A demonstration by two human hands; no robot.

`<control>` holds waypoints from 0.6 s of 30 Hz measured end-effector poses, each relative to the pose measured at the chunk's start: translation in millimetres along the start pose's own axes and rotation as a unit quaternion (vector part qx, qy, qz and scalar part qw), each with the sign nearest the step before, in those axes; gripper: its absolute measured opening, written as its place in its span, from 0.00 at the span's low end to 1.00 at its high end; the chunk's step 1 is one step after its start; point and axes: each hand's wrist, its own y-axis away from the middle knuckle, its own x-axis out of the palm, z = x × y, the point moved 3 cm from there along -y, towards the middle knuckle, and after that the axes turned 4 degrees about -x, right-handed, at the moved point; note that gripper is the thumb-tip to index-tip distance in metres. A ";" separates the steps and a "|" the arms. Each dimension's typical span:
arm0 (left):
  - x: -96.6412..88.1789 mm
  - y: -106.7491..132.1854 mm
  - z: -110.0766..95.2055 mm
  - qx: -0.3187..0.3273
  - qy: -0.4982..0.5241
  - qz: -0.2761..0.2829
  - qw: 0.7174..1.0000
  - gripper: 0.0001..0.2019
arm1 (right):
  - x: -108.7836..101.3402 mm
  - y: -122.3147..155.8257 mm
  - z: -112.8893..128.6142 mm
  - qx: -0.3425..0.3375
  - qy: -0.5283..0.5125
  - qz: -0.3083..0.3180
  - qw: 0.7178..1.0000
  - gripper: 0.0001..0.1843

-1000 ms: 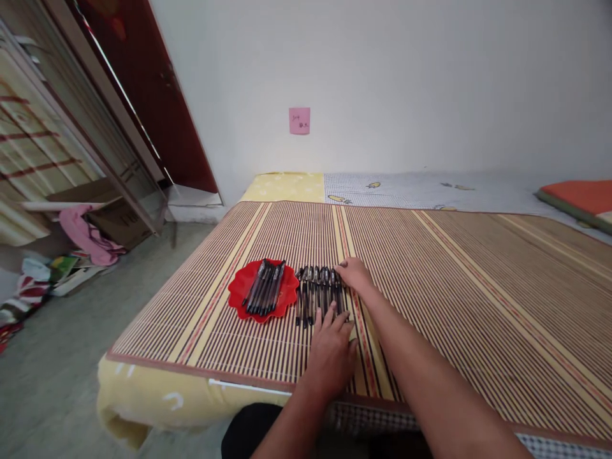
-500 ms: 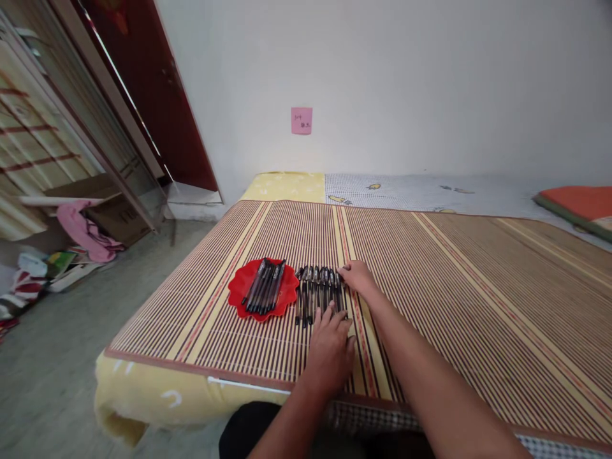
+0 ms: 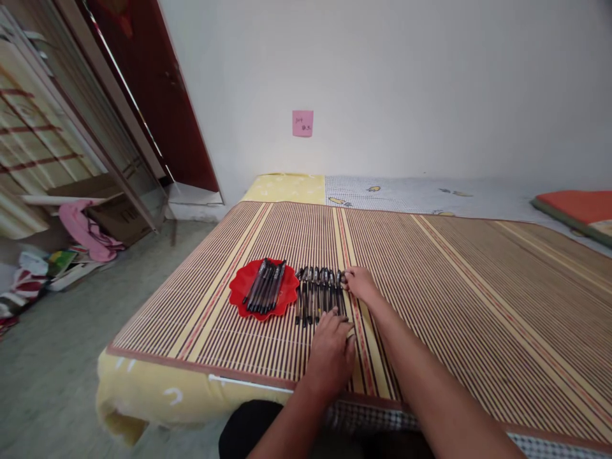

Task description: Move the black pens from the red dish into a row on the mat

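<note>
Several black pens (image 3: 318, 299) lie side by side in a row on a striped bamboo mat, caps toward the wall. My right hand (image 3: 361, 284) is at the capped end of the rightmost pen (image 3: 340, 290), its fingers closed together against that cap. Below it, my left hand (image 3: 331, 344) rests over the lower ends of the pens at the right of the row, fingers stretched out and partly covering the tips. A red scalloped plate (image 3: 238, 284) stands left of the row and bears a bundle of similar black pens (image 3: 264, 287).
The bamboo mat (image 3: 430, 306) covers a bed with yellow bedding (image 3: 162, 395) at its front edge. A pink note (image 3: 303, 123) is on the wall. An orange folded item (image 3: 578, 207) lies at the far right. On the floor at left are a cardboard box (image 3: 119, 220) and pink cloth (image 3: 83, 229).
My right hand has shifted slightly right and toward me along the rightmost pen's cap. My left hand has drawn back a little, showing more of the pens' lower ends.
</note>
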 end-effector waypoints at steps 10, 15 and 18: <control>5.4 -3.5 -1.2 -0.017 -0.037 0.083 0.996 0.15 | -6.1 5.8 12.9 -0.027 0.043 0.004 0.999 0.16; 5.2 -3.4 -0.5 -0.022 -0.040 0.083 0.995 0.14 | -6.6 8.0 14.8 -0.026 0.034 0.005 0.999 0.15; 4.9 -3.4 0.1 -0.018 -0.032 0.081 0.996 0.14 | -6.3 8.1 13.6 -0.021 0.015 0.000 1.000 0.14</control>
